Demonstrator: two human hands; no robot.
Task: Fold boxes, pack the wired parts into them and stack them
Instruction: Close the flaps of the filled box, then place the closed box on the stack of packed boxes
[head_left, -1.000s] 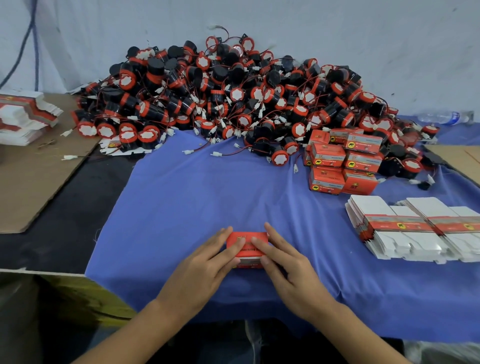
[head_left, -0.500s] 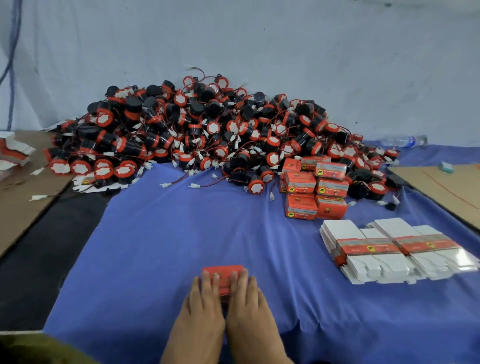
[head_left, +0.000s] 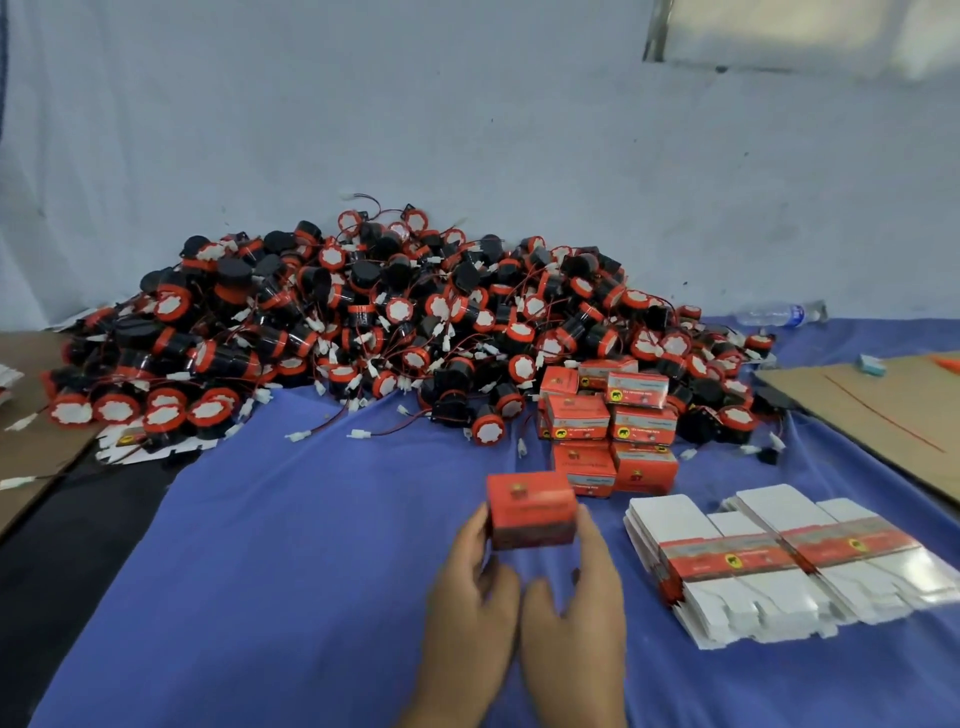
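Note:
A closed red box (head_left: 531, 510) is held between my two hands above the blue cloth. My left hand (head_left: 470, 592) grips its left side and my right hand (head_left: 576, 608) grips its right side. Just beyond it, a stack of packed red boxes (head_left: 608, 431) stands at the foot of a large heap of black-and-red wired parts (head_left: 374, 332). Two bundles of flat white box blanks (head_left: 779, 561) with red bands lie to the right of my hands.
The blue cloth (head_left: 291, 545) covers the table. Cardboard sheets lie at the far right (head_left: 883, 410) and far left (head_left: 31, 447). A plastic bottle (head_left: 774, 313) lies by the wall at the back right. Loose white connectors on red wires trail from the heap.
My hands have gone from pressing the box flat on the cloth to holding it by its sides, and it has moved forward and right toward the stack. My view has tilted upward.

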